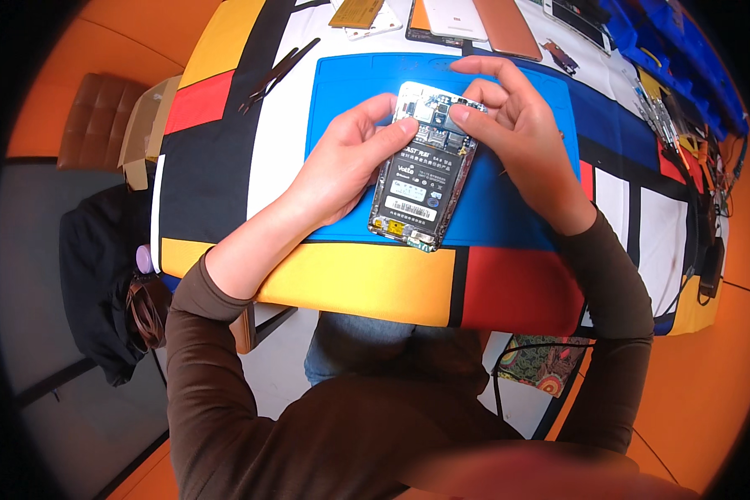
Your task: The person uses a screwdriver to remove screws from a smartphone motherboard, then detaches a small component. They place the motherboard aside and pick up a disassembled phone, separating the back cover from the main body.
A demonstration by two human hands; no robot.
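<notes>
An opened smartphone (404,237) with its back cover off is held tilted over a blue work mat (508,212). Its black battery (423,179) fills the middle, and a bare circuit board (427,108) shines at the top end. My left hand (346,158) is closed on the phone's left side, thumb on the face near the board. At the upper right corner, the thumb and a bent finger of my right hand (517,117) close on the phone's edge, its index finger arching above. Anything small between those fingertips cannot be made out.
Black tweezers (279,73) lie left of the mat. Beyond it are a white phone panel (458,18), a brown panel (510,29) and small loose parts (560,56). Blue bins (675,50) and several thin tools (662,117) stand at right. A patterned cloth (358,283) covers the table.
</notes>
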